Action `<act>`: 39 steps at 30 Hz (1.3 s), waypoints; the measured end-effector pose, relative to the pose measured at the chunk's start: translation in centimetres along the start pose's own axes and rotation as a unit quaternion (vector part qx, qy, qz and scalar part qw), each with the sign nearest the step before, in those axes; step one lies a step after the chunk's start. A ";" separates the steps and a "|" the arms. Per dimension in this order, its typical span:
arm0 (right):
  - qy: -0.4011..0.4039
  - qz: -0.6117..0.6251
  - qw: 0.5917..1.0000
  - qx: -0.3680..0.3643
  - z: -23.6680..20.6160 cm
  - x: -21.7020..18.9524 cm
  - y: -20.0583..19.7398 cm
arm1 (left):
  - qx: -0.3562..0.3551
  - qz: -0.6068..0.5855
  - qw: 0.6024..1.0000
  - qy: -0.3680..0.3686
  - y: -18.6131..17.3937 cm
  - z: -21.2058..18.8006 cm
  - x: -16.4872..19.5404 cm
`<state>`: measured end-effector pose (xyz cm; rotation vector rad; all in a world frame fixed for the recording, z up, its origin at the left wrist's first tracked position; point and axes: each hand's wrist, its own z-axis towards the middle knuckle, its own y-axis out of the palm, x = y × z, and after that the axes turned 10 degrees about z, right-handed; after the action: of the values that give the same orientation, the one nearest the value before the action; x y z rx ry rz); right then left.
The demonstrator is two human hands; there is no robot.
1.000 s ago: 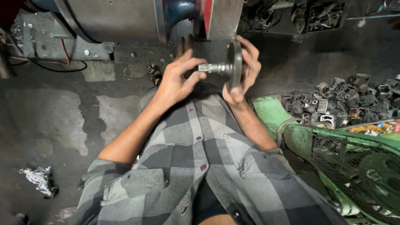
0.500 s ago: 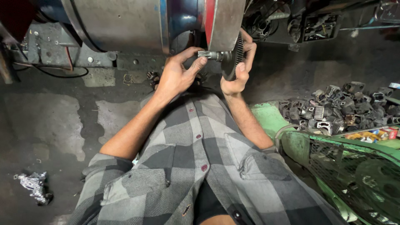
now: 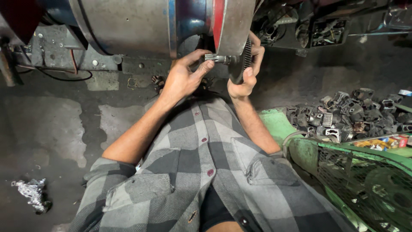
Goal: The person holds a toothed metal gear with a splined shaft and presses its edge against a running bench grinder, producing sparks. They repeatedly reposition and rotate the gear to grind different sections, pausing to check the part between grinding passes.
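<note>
left hand [image 3: 182, 79] pinches the shaft [image 3: 218, 58] of a gear [image 3: 241, 62] w/ thumb + fingertips, fingers pressed tight on the stub end. right hand [image 3: 245, 73] wraps the gear's toothed rim, fingers curled over the far side, thumb on the near edge, so it's clamped around the disc. gear sits edge-on to the cam, held up right against the lower edge of a big metal drum [image 3: 171, 21] on the machine, just under its red + blue band; whether it touches the drum, can't tell. both forearms reach up from a grey plaid shirt [image 3: 201, 172]. to the right on the floor, a pile of small dark metal parts [image 3: 352, 114], well apart from the hands. below that a green wire-mesh guard [image 3: 365, 172], near the right elbow. a crumpled bit of foil [image 3: 30, 191] lies far left on the stained concrete floor [image 3: 51, 124]. more dark parts on a ledge up right, too dim to make out.
</note>
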<state>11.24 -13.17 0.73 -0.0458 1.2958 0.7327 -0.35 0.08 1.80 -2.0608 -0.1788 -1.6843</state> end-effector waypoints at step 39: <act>0.203 0.103 0.969 0.100 0.0 -1.6 0.5 | 0.049 0.090 0.995 0.003 0.9 0.8 -2.2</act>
<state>10.86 -13.55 2.35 0.1103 1.7809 0.7901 0.22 0.04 -0.69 -1.9380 -0.0695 -1.5433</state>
